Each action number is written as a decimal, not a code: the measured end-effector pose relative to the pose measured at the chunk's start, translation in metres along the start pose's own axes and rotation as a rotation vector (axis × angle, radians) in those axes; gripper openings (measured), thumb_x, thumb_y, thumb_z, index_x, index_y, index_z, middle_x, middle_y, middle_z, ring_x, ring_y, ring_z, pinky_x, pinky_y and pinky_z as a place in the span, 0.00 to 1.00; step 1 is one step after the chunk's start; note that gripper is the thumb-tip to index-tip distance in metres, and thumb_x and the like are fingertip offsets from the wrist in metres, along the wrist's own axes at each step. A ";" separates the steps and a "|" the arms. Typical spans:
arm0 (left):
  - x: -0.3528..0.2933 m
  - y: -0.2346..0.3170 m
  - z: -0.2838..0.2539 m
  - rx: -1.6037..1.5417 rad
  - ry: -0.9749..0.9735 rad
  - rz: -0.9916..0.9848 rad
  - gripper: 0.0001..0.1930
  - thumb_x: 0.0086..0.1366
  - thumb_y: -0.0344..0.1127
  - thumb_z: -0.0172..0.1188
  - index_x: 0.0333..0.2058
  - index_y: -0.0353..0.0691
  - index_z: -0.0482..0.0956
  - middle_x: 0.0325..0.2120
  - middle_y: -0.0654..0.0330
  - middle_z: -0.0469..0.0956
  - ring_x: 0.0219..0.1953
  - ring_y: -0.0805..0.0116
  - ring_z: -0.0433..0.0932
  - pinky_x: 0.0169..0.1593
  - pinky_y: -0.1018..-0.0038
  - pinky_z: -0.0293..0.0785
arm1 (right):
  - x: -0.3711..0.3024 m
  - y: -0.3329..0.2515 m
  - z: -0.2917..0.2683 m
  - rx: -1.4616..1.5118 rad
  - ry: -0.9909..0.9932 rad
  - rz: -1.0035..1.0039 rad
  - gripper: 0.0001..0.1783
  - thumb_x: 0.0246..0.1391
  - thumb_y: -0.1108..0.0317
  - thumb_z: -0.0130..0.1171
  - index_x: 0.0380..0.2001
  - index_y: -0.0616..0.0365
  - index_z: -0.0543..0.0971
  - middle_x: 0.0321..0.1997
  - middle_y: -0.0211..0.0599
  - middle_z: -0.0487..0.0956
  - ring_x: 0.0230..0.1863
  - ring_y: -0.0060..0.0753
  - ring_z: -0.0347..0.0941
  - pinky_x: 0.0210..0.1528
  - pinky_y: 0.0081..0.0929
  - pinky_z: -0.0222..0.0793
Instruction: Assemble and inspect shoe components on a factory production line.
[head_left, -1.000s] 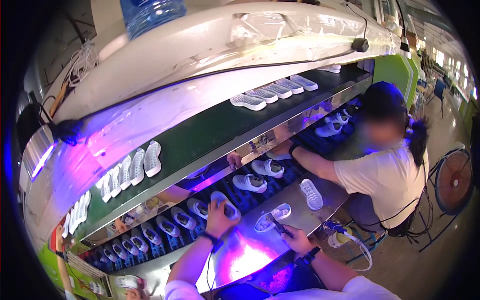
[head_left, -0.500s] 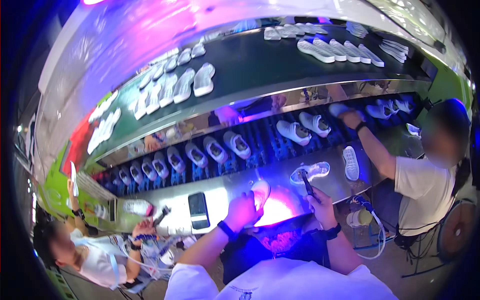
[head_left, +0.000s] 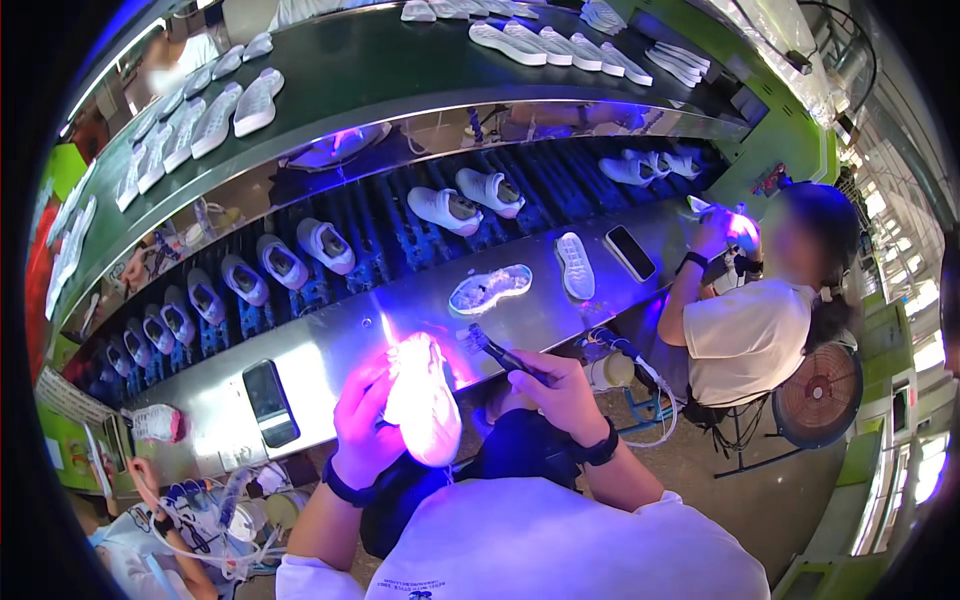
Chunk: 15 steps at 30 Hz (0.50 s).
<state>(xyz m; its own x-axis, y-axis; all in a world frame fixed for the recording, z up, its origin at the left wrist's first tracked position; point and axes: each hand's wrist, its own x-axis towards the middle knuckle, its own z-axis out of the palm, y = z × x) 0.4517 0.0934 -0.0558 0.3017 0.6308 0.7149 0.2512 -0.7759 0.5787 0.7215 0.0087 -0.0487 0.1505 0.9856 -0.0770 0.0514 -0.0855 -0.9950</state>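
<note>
My left hand [head_left: 362,418] grips a shoe [head_left: 424,405] from its left side, holding it upright over the near edge of the bench. Violet light washes out most of the shoe's surface. In my right hand [head_left: 560,392] is a dark-handled brush [head_left: 500,352], its bristles pointing up and left, apart from the shoe. Beyond the bristles, a white shoe sole [head_left: 491,290] with a raised rim and cloudy patches inside lies on the metal bench [head_left: 345,355]. Another white sole [head_left: 574,266] rests to its right, tread pattern up.
Grey shoes [head_left: 283,262] stand in a row on the dark slatted conveyor [head_left: 375,235]. Soles [head_left: 260,103] lie on the green belt [head_left: 390,80] above. Phones [head_left: 270,403] [head_left: 630,253] lie on the bench. A co-worker [head_left: 760,300] sits at right, another [head_left: 150,545] at lower left.
My view has swung right. The shoe has come up toward me and turned. My right hand has drawn the brush off the sole. The right co-worker's arm has come back from the conveyor.
</note>
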 end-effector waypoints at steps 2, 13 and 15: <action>-0.012 -0.002 -0.006 -0.031 -0.062 -0.012 0.29 0.49 0.34 0.76 0.51 0.35 0.79 0.49 0.47 0.78 0.53 0.42 0.79 0.56 0.51 0.78 | -0.002 -0.014 0.003 -0.043 -0.014 -0.030 0.20 0.61 0.75 0.64 0.56 0.63 0.80 0.32 0.25 0.82 0.27 0.11 0.73 0.30 0.15 0.70; 0.001 0.025 -0.005 0.163 -0.141 0.342 0.20 0.52 0.31 0.71 0.47 0.45 0.85 0.47 0.56 0.80 0.54 0.49 0.80 0.62 0.49 0.75 | 0.003 -0.033 -0.012 -0.191 -0.091 -0.134 0.19 0.58 0.77 0.64 0.53 0.62 0.82 0.33 0.33 0.84 0.30 0.17 0.77 0.34 0.19 0.73; 0.001 0.028 -0.006 0.181 -0.171 0.353 0.19 0.54 0.30 0.70 0.47 0.46 0.85 0.48 0.56 0.80 0.54 0.50 0.80 0.63 0.51 0.75 | 0.007 -0.031 -0.012 -0.294 -0.074 -0.216 0.20 0.56 0.78 0.65 0.53 0.64 0.82 0.36 0.38 0.86 0.31 0.20 0.80 0.35 0.20 0.75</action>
<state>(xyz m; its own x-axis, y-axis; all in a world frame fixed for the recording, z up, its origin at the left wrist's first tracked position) 0.4536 0.0718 -0.0364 0.5425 0.3302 0.7724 0.2582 -0.9405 0.2208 0.7329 0.0163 -0.0181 0.0344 0.9924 0.1178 0.3573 0.0978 -0.9288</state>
